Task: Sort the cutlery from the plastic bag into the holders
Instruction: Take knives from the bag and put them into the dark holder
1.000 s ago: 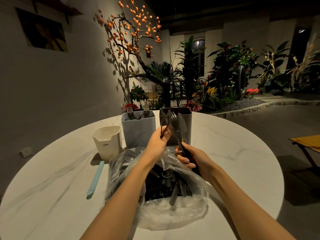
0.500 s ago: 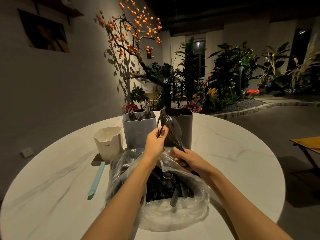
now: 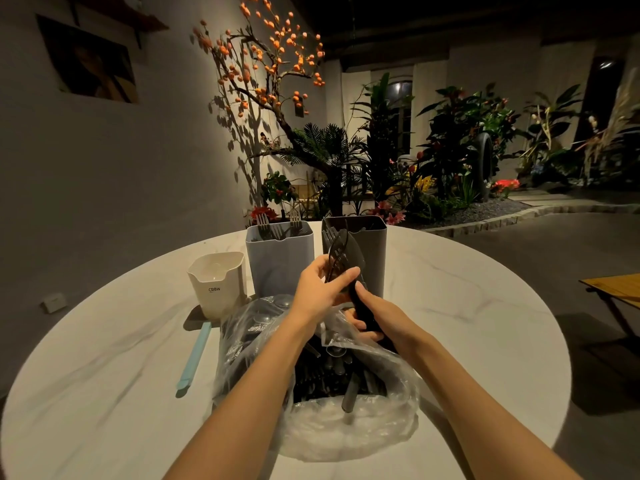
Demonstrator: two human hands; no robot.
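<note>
Both hands are over the plastic bag (image 3: 346, 427): right hand (image 3: 377, 315) has its grip clamped on dark cutlery (image 3: 346, 252), left hand (image 3: 320, 289) pinching the same bunch by the grey holder (image 3: 374, 251).

- My right hand (image 3: 375, 315) covers the handles of the dark cutlery bunch (image 3: 343, 254); its pieces blur together, perhaps knives.
- The plastic bag (image 3: 346, 427) clouds its contents.
- The grey holder (image 3: 372, 251) hides its load.
- My forearms run off the bottom edge.
</note>
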